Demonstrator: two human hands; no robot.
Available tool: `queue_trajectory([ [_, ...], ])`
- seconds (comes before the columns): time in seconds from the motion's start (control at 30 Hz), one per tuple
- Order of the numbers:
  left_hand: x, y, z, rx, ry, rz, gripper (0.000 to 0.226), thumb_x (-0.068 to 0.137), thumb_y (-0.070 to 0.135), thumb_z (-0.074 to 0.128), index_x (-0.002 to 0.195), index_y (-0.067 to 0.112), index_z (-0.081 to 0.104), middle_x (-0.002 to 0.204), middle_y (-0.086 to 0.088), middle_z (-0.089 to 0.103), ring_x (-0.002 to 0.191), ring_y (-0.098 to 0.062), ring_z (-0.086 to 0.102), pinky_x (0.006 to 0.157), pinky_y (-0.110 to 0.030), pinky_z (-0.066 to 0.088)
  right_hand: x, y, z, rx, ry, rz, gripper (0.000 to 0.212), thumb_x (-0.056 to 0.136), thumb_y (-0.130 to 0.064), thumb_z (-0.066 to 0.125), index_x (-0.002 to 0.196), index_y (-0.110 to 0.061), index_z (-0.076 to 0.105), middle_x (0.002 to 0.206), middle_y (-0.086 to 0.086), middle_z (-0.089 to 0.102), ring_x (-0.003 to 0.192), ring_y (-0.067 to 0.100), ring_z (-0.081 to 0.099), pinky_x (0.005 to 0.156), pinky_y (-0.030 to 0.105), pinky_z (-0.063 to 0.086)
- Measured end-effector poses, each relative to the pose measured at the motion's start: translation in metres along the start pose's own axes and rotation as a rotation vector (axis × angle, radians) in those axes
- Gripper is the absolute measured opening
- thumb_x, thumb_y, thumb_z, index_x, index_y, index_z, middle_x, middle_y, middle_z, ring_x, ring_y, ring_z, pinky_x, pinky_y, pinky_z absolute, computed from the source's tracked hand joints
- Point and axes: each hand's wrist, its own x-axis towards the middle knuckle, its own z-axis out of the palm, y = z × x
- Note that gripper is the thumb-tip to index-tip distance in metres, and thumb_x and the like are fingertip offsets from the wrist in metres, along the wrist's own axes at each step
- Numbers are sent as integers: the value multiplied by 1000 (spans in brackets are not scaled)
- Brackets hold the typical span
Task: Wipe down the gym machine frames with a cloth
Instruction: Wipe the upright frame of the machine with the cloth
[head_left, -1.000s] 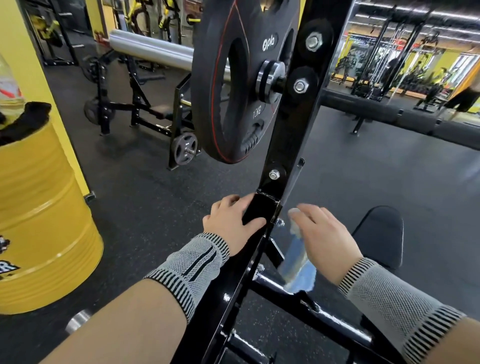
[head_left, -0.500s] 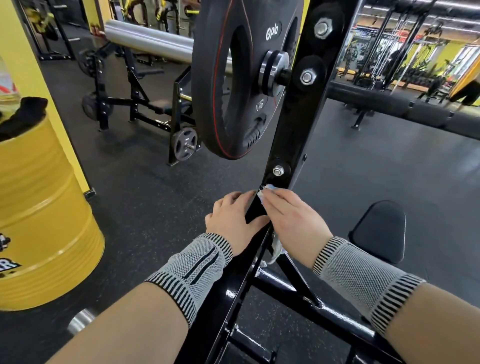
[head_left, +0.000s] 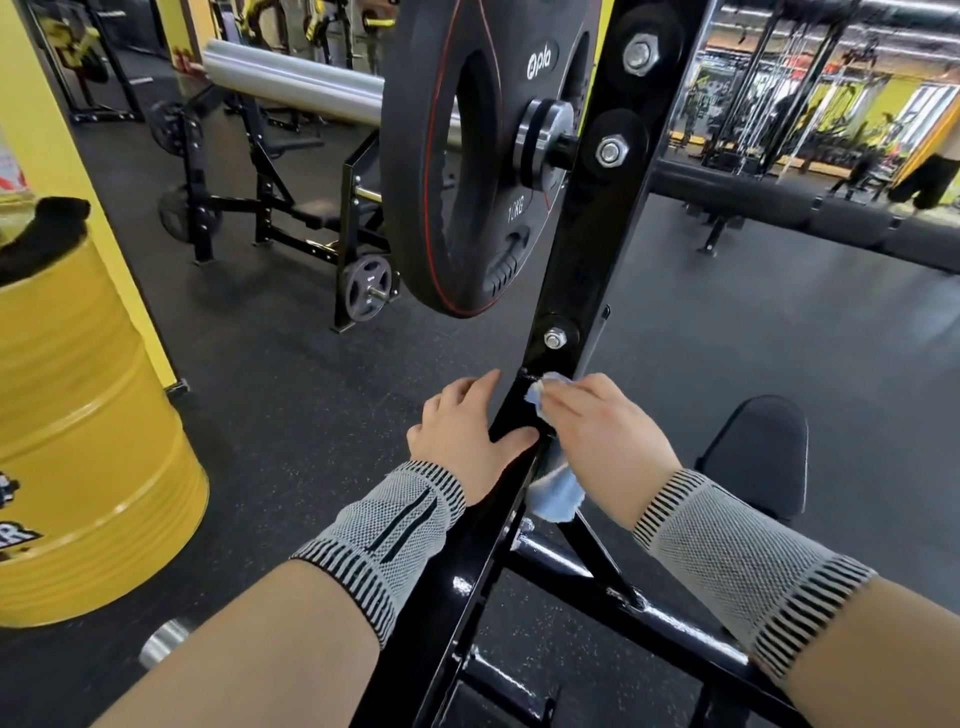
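A glossy black machine frame post (head_left: 582, 270) runs up the middle of the view, with bolts on it. My left hand (head_left: 462, 441) grips the post from the left, thumb across its front face. My right hand (head_left: 602, 441) presses a light blue cloth (head_left: 556, 493) against the post's right side just below a bolt (head_left: 555, 339). One corner of the cloth shows above my fingers and the rest hangs below my palm. Both wrists wear grey knitted bands.
A black 10 kg weight plate (head_left: 467, 171) hangs on the post just above my hands. A yellow drum (head_left: 88, 441) stands at the left. A black padded seat (head_left: 758, 457) is at the right. Lower frame bars (head_left: 639, 618) cross below; another bench rack (head_left: 280, 208) stands behind.
My right hand brought the cloth from the right of the post onto it beside my left hand, then slid slightly down its right side. My left hand kept its grip.
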Motion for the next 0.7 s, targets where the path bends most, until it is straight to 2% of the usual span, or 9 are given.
queue_trajectory([
  [0.07, 0, 0, -1, 3, -24, 16, 74, 85, 61, 54, 148, 43, 20, 154, 7, 25, 140, -21, 22, 111, -49, 27, -17, 5, 10, 107, -22, 100, 44, 87, -12, 53, 131, -6, 52, 134, 5, 51, 115, 21, 49, 102, 31, 38],
  [0.13, 1, 0, -2, 18, -41, 33, 71, 87, 61, 53, 148, 44, 21, 154, 7, 25, 140, -21, 22, 111, -50, 26, -33, 9, 23, 211, 98, 202, 42, 59, -10, 77, 100, -4, 72, 102, 4, 69, 87, 20, 62, 81, 29, 53],
  [0.2, 2, 1, -2, 18, -38, 36, 70, 87, 61, 53, 147, 44, 22, 154, 7, 25, 140, -20, 22, 111, -50, 26, -35, 7, 30, 364, 382, 218, 35, 59, -3, 69, 94, 1, 74, 95, 7, 71, 80, 25, 63, 72, 30, 57],
  [0.3, 1, 2, -1, 10, -24, 26, 69, 86, 60, 54, 147, 42, 26, 153, 8, 27, 140, -20, 24, 111, -48, 27, -11, -4, 9, 387, 661, 181, 39, 80, -2, 41, 108, 6, 68, 108, 12, 68, 99, 25, 50, 88, 33, 47],
  [0.4, -1, 2, -1, 44, -10, 15, 67, 87, 56, 55, 145, 34, 30, 152, 7, 28, 139, -21, 26, 109, -49, 30, 23, -12, -13, 173, 395, 47, 40, 90, -12, 43, 125, -2, 59, 126, 7, 57, 114, 24, 40, 97, 33, 38],
  [0.47, -1, 1, 0, 48, -16, 3, 66, 88, 51, 57, 145, 32, 31, 153, 6, 27, 139, -21, 25, 109, -49, 31, 32, -14, -11, 179, 253, 89, 44, 97, -22, 40, 138, -6, 45, 138, 7, 43, 118, 28, 36, 98, 35, 39],
  [0.57, 0, 0, 0, 37, -4, 15, 67, 88, 54, 55, 146, 35, 29, 153, 6, 28, 139, -21, 26, 110, -49, 30, 30, -17, -2, 171, 207, 101, 42, 97, -15, 31, 136, -3, 44, 137, 10, 40, 113, 30, 40, 94, 36, 42],
  [0.67, 0, 0, 1, 17, -5, 22, 69, 86, 60, 54, 147, 43, 25, 153, 7, 28, 139, -21, 25, 110, -49, 30, 8, -13, 7, 180, 221, 124, 57, 87, -3, 12, 126, -3, 53, 128, 9, 49, 105, 28, 46, 89, 35, 41],
  [0.7, 0, 0, 0, 12, -10, 26, 69, 86, 60, 53, 146, 44, 25, 153, 7, 28, 139, -21, 25, 110, -49, 29, -2, -11, 10, 181, 201, 134, 54, 87, -2, 16, 124, -6, 56, 124, 6, 52, 102, 25, 47, 90, 33, 40],
])
